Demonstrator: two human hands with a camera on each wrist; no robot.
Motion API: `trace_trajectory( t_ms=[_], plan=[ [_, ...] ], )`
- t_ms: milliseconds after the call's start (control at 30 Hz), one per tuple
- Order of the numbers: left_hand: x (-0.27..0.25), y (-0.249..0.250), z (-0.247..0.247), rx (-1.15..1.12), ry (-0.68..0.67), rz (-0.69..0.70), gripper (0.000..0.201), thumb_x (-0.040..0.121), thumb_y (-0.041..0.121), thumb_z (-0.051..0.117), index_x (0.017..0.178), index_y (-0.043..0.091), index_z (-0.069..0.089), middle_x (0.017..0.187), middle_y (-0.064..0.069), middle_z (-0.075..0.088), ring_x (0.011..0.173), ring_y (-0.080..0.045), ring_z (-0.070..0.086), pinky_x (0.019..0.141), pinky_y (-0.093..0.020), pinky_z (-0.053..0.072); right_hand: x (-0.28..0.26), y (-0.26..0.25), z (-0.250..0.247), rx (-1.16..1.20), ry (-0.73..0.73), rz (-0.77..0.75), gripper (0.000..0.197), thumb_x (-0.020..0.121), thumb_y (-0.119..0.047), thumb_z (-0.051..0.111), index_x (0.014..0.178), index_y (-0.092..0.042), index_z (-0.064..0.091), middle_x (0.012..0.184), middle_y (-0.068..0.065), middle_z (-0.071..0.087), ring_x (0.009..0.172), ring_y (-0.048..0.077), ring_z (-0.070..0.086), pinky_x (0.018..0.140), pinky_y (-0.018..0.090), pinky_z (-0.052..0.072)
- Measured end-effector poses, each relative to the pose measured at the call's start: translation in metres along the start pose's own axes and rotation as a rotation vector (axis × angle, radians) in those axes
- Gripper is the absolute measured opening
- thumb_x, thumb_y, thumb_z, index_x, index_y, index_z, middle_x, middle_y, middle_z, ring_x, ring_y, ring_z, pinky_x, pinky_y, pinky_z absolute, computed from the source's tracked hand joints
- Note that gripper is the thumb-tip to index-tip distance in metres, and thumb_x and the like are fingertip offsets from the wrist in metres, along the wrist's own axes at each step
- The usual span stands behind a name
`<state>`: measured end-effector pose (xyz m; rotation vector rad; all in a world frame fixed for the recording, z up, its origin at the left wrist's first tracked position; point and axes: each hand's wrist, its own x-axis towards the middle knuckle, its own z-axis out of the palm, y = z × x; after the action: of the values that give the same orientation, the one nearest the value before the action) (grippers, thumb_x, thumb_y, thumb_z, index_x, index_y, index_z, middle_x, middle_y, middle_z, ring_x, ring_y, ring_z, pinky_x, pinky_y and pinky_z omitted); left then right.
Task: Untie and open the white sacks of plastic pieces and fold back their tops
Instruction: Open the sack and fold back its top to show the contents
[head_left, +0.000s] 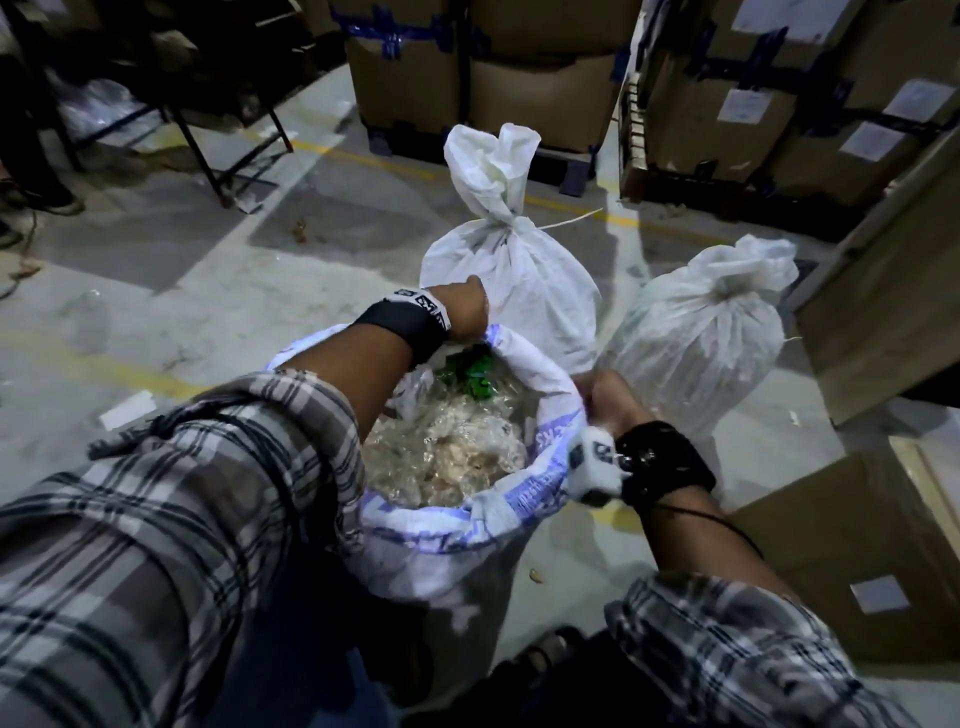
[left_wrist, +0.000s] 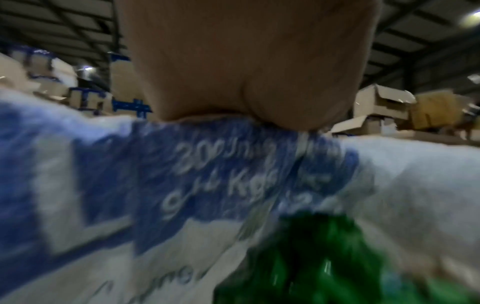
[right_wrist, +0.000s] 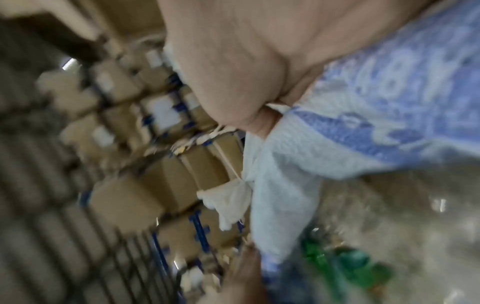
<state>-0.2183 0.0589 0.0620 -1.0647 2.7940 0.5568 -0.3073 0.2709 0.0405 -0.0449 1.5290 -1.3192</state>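
Note:
An open white sack (head_left: 524, 499) with blue print stands on the floor in front of me, its top rolled outward. Inside lie clear plastic pieces (head_left: 447, 447) and some green ones (head_left: 475, 376). My left hand (head_left: 467, 312) grips the far rim of the sack (left_wrist: 233, 170). At the right rim my right hand (head_left: 605, 397) pinches the folded edge of the sack (right_wrist: 389, 107). Two tied white sacks stand behind: one (head_left: 511, 280) straight ahead with a knotted neck, another (head_left: 701, 327) to its right.
Stacked cardboard boxes (head_left: 561, 83) on pallets line the back and right. A brown carton (head_left: 852, 545) lies at my right, close to the open sack. A dark metal frame (head_left: 208, 150) stands at the back left. Bare concrete floor (head_left: 182, 291) with yellow lines spreads to the left.

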Motion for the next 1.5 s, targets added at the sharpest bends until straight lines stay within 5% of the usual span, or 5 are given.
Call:
trace_trajectory(
  t_ms=[200,667,867,1333,1500],
  plan=[
    [0.011,-0.015,-0.003,-0.005,-0.013,-0.135,0.051,0.099,0.014,0.047,0.144,-0.005,0.034,0.139,-0.023,0.052,0.127,-0.035,0.052,0.103,-0.037,0.041,-0.008,0.026,0.004,-0.758,0.291,-0.230,0.061,0.071,-0.065,0.072,0.078,-0.005,0.064,0.079,0.018,0.068,0.074,0.031,0.069,0.063,0.050,0.061],
    [0.025,-0.059,-0.010,-0.019,0.024,-0.265,0.063,0.101,0.016,0.047,0.148,-0.013,0.016,0.141,-0.032,0.047,0.129,-0.042,0.051,0.103,-0.045,0.041,0.002,0.018,-0.008,0.242,-0.017,0.107,0.036,0.080,0.003,0.039,0.096,0.016,0.068,0.113,0.033,0.062,0.107,0.045,0.061,0.109,0.055,0.042],
    [0.016,-0.069,-0.009,0.073,0.082,-0.177,0.048,0.102,0.032,0.045,0.140,0.004,0.032,0.134,-0.028,0.052,0.121,-0.044,0.053,0.098,-0.049,0.040,0.000,0.025,0.004,0.018,0.150,0.018,0.019,0.095,-0.021,0.053,0.093,-0.012,0.070,0.081,0.007,0.067,0.065,0.021,0.064,0.051,0.028,0.053],
    [-0.127,0.020,0.035,0.185,-0.263,0.257,0.048,0.074,0.061,0.072,0.111,0.031,0.069,0.106,0.007,0.072,0.100,-0.020,0.066,0.079,-0.029,0.049,-0.024,0.064,-0.001,0.336,-0.036,0.087,0.018,0.101,-0.001,0.049,0.096,0.008,0.063,0.084,0.022,0.072,0.068,0.026,0.074,0.068,0.033,0.061],
    [-0.154,0.007,0.048,0.023,-0.160,0.262,0.045,0.068,0.065,0.076,0.097,0.032,0.066,0.083,0.017,0.063,0.089,-0.016,0.065,0.065,-0.027,0.040,-0.021,0.064,-0.007,0.290,-0.008,0.091,0.023,0.090,0.006,0.047,0.107,0.010,0.061,0.103,0.028,0.070,0.108,0.039,0.065,0.110,0.044,0.043]
  ],
)
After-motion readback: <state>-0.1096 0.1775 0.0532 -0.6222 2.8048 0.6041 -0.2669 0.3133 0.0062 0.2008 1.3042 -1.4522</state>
